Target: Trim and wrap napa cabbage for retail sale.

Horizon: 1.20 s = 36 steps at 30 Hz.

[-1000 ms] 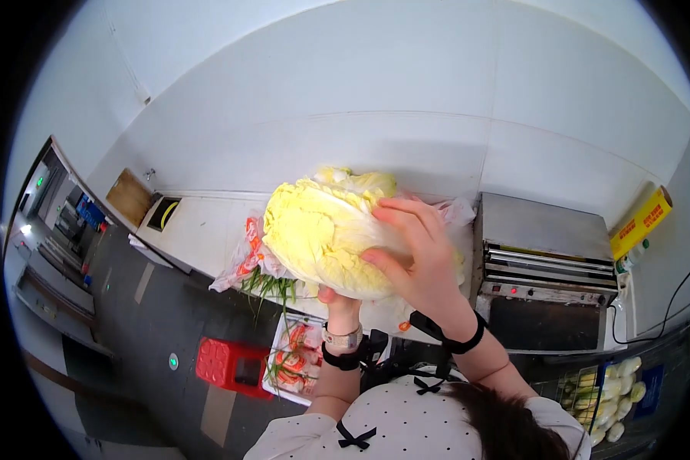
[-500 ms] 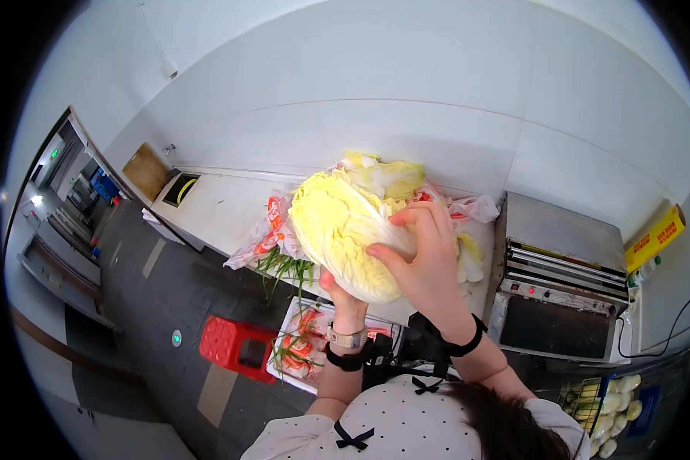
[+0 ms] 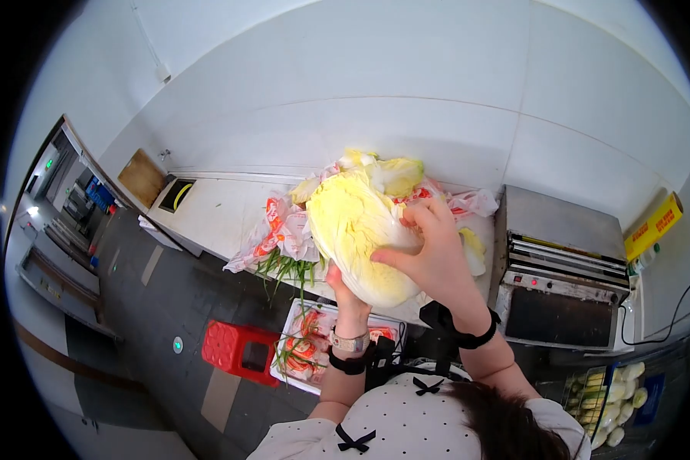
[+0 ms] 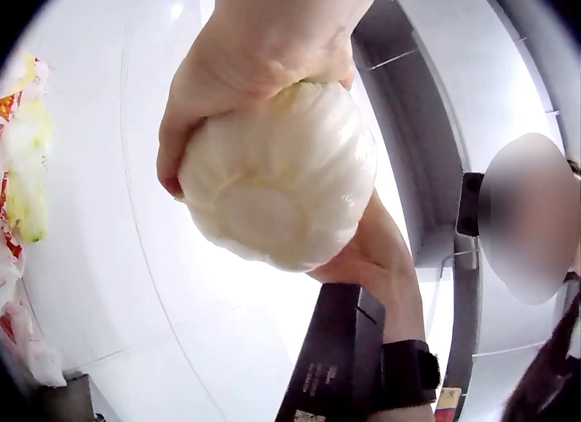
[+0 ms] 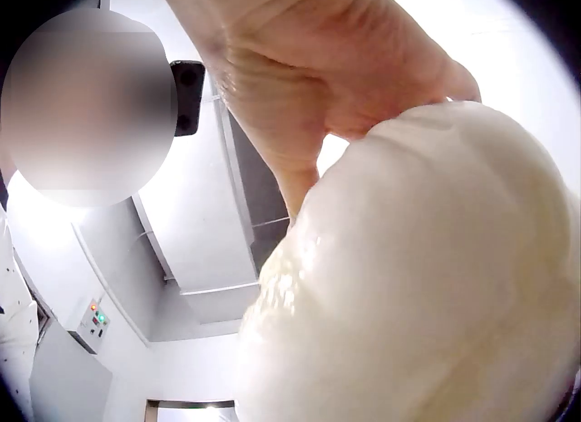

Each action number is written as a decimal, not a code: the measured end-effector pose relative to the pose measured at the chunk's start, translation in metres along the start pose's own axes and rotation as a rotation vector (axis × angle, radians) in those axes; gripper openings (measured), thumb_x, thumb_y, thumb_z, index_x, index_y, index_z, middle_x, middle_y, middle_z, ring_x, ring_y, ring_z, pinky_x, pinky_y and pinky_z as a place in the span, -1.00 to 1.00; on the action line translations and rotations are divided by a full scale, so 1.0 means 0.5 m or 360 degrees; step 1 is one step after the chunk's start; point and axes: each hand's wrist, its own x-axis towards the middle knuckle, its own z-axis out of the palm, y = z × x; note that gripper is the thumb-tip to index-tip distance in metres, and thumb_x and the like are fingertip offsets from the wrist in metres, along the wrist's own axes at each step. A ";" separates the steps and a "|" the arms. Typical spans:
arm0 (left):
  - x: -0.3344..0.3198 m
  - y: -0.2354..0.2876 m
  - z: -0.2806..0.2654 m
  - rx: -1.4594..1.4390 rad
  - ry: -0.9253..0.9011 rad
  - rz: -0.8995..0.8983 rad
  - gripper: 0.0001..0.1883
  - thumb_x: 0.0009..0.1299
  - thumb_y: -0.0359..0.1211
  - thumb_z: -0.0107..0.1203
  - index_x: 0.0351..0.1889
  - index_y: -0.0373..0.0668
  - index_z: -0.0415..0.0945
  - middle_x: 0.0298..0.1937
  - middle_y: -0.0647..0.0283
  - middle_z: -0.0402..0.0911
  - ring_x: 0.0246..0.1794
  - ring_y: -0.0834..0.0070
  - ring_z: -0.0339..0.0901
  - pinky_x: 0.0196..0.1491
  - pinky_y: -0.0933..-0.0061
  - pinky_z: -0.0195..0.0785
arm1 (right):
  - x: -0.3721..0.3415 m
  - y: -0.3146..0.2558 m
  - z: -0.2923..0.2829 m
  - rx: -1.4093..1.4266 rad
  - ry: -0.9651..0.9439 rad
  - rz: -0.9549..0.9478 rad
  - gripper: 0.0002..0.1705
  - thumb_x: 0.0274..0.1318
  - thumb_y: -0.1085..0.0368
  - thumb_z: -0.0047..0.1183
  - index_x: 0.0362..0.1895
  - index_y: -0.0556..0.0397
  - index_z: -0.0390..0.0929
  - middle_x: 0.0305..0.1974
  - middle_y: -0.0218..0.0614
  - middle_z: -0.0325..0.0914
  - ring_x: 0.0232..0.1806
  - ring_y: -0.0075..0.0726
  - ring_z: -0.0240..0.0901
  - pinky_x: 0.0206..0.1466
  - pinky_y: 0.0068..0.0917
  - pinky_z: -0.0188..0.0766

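Observation:
A large napa cabbage (image 3: 356, 230) with yellow leaves and a thick white stem end is held over the counter, its leafy end toward the wall. From beneath, my left hand (image 3: 349, 297) holds it, thumb against the near side and the other fingers hidden. In the left wrist view the rounded white base of the cabbage (image 4: 263, 213) faces the camera, the left hand (image 4: 263, 54) curved around it. My right hand (image 3: 437, 249) grips the stem end, thumb and bent fingers on the pale leaf ribs. The right wrist view shows this hand (image 5: 340, 63) over the white cabbage (image 5: 427, 268).
Loose cabbage leaves (image 3: 397, 176) and red-and-white plastic bags (image 3: 287, 226) lie on the counter (image 3: 222, 218), with green stalks (image 3: 284, 268) hanging over its edge. A wrapping machine (image 3: 563, 261) stands right. Below are a white box (image 3: 314, 307) and a red stool (image 3: 230, 349).
The cabbage has turned, its leafy end swinging from the left up toward the wall. Both hands moved with it, and the right fingers are more bent. The head view has shifted slightly.

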 end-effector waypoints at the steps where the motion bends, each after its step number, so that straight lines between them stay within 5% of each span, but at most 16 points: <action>1: 0.001 0.005 0.013 0.0014 0.0037 -0.0036 -0.21 0.22 0.14 -0.16 0.25 -0.24 0.08 0.16 0.06 0.32 0.13 0.23 0.34 0.14 0.24 0.25 | -0.003 0.006 0.004 0.0076 0.0034 0.0041 -0.57 -0.41 0.29 0.35 -0.42 0.14 0.40 -0.34 -0.26 0.28 -0.24 -0.20 0.24 -0.18 -0.41 0.22; 6: 0.004 0.005 0.004 -0.0014 -0.0089 -0.0113 -0.30 0.28 0.06 -0.21 0.26 -0.21 0.08 0.18 0.09 0.32 0.13 0.26 0.34 0.13 0.25 0.27 | -0.026 0.021 0.032 0.0166 0.0366 -0.0092 -0.62 -0.38 0.45 0.31 -0.39 0.12 0.39 -0.30 -0.32 0.29 -0.25 -0.36 0.25 -0.23 -0.53 0.21; 9: 0.012 -0.007 -0.004 -0.0162 -0.0047 -0.0131 -0.33 0.31 0.05 -0.25 0.27 -0.18 0.07 0.20 0.11 0.30 0.15 0.25 0.33 0.14 0.23 0.27 | -0.021 0.016 0.033 0.0028 0.0519 -0.0291 -0.62 -0.38 0.46 0.29 -0.37 0.10 0.40 -0.31 -0.25 0.34 -0.24 -0.24 0.24 -0.22 -0.41 0.22; 15: 0.044 -0.003 -0.019 -0.0485 -0.0041 -0.0250 -0.32 0.33 0.16 -0.36 0.32 -0.01 0.06 0.28 0.21 0.22 0.23 0.22 0.23 0.21 0.16 0.17 | -0.051 0.011 0.032 0.1465 0.0559 0.0388 -0.49 -0.30 0.54 0.28 -0.16 0.11 0.34 -0.20 -0.33 0.39 -0.13 -0.42 0.36 -0.12 -0.46 0.31; 18: 0.053 0.009 -0.030 -0.0591 -0.0121 -0.0215 -0.31 0.32 0.19 -0.35 0.32 0.03 0.06 0.31 0.23 0.19 0.27 0.21 0.18 0.25 0.11 0.11 | -0.103 0.057 0.020 0.1204 0.0411 0.0267 -0.45 -0.26 0.55 0.27 -0.10 0.09 0.33 -0.14 -0.33 0.39 -0.07 -0.47 0.36 -0.07 -0.43 0.34; 19: 0.056 0.016 -0.030 -0.0658 -0.0161 -0.0184 -0.31 0.32 0.19 -0.34 0.32 0.03 0.07 0.31 0.23 0.18 0.28 0.22 0.16 0.26 0.09 0.09 | -0.112 0.070 0.016 0.1120 0.0399 -0.0039 -0.47 -0.31 0.49 0.32 -0.14 0.07 0.39 -0.19 -0.32 0.44 -0.12 -0.41 0.40 -0.10 -0.43 0.34; 22: 0.054 0.052 -0.006 -0.0714 -0.0092 -0.0120 -0.26 0.28 0.25 -0.33 0.33 0.06 0.03 0.32 0.23 0.16 0.29 0.20 0.15 0.25 0.01 0.08 | -0.100 0.048 -0.049 0.0388 -0.0397 -0.0576 -0.59 -0.32 0.41 0.30 -0.26 0.04 0.48 -0.25 -0.33 0.48 -0.15 -0.31 0.42 -0.12 -0.41 0.34; 24: 0.060 0.062 -0.009 -0.0856 -0.0161 -0.0084 -0.27 0.28 0.25 -0.32 0.33 0.08 0.04 0.32 0.24 0.16 0.29 0.21 0.15 0.25 -0.01 0.08 | -0.084 0.028 -0.057 0.0349 -0.0586 -0.0756 -0.79 -0.17 0.34 0.10 -0.32 0.02 0.55 -0.19 -0.36 0.52 -0.18 -0.23 0.44 -0.09 -0.37 0.33; 26: 0.066 0.063 -0.032 -0.1140 -0.0416 -0.0034 -0.32 0.32 0.20 -0.31 0.31 0.08 0.10 0.31 0.27 0.18 0.29 0.24 0.15 0.26 0.01 0.06 | -0.089 0.048 -0.046 0.0558 -0.0911 -0.0613 -0.82 -0.10 0.33 0.06 -0.31 0.02 0.55 -0.21 -0.36 0.54 -0.18 -0.21 0.46 -0.05 -0.34 0.33; 36: 0.059 0.067 -0.057 -0.0478 0.0126 0.0147 -0.31 0.31 0.22 -0.34 0.31 0.08 0.08 0.29 0.27 0.21 0.26 0.23 0.20 0.23 0.03 0.13 | -0.088 0.109 -0.026 0.0913 -0.0735 -0.0521 -0.76 0.00 0.20 0.01 -0.43 0.12 0.57 -0.35 -0.24 0.59 -0.26 -0.20 0.50 -0.08 -0.29 0.36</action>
